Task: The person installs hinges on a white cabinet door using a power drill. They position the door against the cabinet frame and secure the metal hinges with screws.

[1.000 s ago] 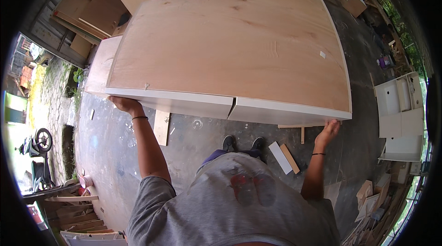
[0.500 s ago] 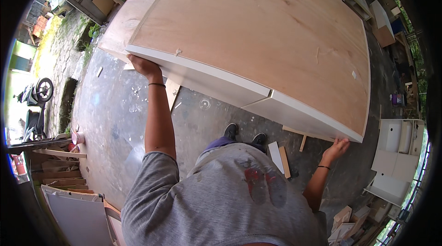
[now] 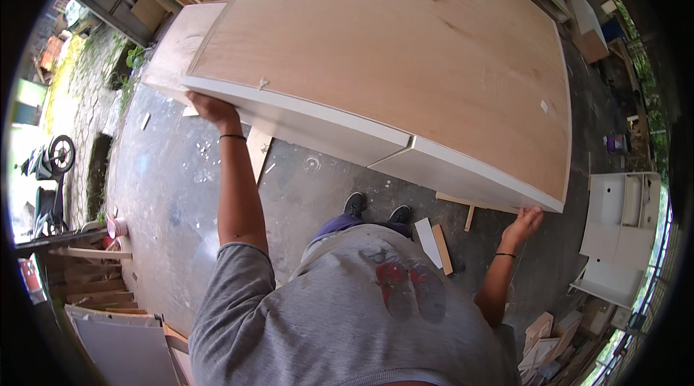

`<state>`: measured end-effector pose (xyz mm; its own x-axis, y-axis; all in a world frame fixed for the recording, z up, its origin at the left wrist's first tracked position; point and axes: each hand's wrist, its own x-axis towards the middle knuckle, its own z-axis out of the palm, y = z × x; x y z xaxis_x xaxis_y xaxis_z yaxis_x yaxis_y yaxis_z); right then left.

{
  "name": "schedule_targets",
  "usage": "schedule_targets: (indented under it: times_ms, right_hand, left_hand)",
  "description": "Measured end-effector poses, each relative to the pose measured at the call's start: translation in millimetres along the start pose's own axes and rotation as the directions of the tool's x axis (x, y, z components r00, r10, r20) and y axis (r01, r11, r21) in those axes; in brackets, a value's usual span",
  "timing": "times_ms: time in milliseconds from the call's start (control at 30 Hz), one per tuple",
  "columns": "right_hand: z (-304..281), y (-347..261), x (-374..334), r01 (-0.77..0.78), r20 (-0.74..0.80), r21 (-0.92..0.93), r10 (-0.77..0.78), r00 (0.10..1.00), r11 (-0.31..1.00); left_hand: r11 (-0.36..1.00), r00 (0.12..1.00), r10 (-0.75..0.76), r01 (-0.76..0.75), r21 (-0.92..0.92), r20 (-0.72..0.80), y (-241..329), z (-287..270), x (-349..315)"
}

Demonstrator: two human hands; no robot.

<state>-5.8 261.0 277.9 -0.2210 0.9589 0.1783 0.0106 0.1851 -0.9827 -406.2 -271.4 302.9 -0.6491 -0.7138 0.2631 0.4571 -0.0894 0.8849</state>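
A large cabinet [image 3: 376, 61] with a bare plywood face on top and white panels along its near side spans the space before me. My left hand [image 3: 212, 110] grips the white near edge at its left corner, the fingers curled under and partly hidden. Near the right corner, my right hand [image 3: 526, 224] holds the lower edge of the white side, its fingertips pressed against it. A narrow gap splits the white side into a left panel [image 3: 318, 126] and a right panel [image 3: 463, 176].
Another plywood-faced box [image 3: 177, 43] adjoins at the left. White and brown board offcuts [image 3: 436, 245] lie by my shoes on the concrete floor [image 3: 173, 191]. A white shelf unit [image 3: 614, 234] stands at right, stacked boards [image 3: 119, 342] at lower left, and a motorcycle [image 3: 50, 176] outside.
The view has shifted slightly, so the cabinet, floor and surroundings sit a little farther left. Both hands keep their hold at the same places on the cabinet.
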Motion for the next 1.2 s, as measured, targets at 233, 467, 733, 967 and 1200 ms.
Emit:
schedule_targets:
  times_ms: [233, 467, 733, 967, 1200]
  right_hand:
    - [10, 12, 0, 0.049, 0.074, 0.129, -0.059, 0.996, 0.990]
    - [13, -8, -10, 0.059, 0.093, 0.199, -0.079, 0.993, 0.978]
    - [12, -12, -1, 0.047, 0.275, 0.380, -0.162, 0.948, 0.924]
    - [8, -41, 14, 0.277, 0.376, 0.262, -0.362, 0.853, 0.925]
    - [3, 4, 15, 0.163, 0.546, 0.235, -0.269, 0.793, 0.958]
  left_hand:
    - [0.999, 0.997, 0.018, -0.015, -0.036, 0.076, -33, -34, 40]
    - [0.979, 0.997, 0.066, -0.074, 0.190, 0.049, -25, -16, 30]
    - [0.971, 0.974, -0.104, 0.056, 0.231, 0.202, 46, 9, -41]
    - [0.988, 0.975, -0.156, 0.156, 0.010, 0.161, 80, 45, -127]
    - [0.979, 0.976, -0.098, 0.060, 0.194, 0.197, 87, 40, -169]
